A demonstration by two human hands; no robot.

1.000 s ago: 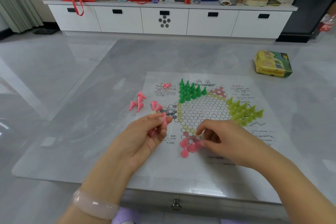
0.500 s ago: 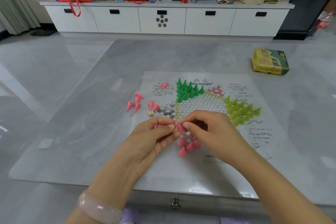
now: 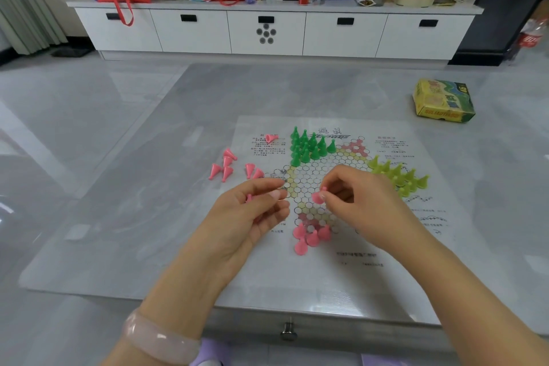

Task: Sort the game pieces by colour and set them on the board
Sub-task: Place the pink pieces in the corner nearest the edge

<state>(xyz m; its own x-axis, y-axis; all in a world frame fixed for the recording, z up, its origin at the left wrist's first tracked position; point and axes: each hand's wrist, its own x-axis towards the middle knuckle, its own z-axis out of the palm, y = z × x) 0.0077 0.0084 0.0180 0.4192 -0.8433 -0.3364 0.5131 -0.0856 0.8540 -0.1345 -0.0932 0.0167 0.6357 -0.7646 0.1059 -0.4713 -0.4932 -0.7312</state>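
A paper board (image 3: pixel 332 178) with a hexagon star grid lies on the table. Green pieces (image 3: pixel 309 147) fill its far point and yellow-green pieces (image 3: pixel 398 177) its right point. Several pink pieces (image 3: pixel 312 236) stand in the near point. My right hand (image 3: pixel 359 202) pinches one pink piece (image 3: pixel 318 196) above the grid's near half. My left hand (image 3: pixel 255 211) curls round more pink pieces (image 3: pixel 249 198), mostly hidden in the palm. Loose pink pieces (image 3: pixel 228 168) lie on the table left of the board, and one more pink piece (image 3: pixel 271 137) lies on the board's printed text.
A yellow and green box (image 3: pixel 442 101) sits at the table's far right. The table's front edge has a small metal knob (image 3: pixel 288 331). A white sideboard (image 3: pixel 267 30) with bags, bottles and cans stands beyond the table.
My right hand took a pink piece from my left hand's fingertips and drew it away to the right. The two hands, which met half a second ago, are now apart.
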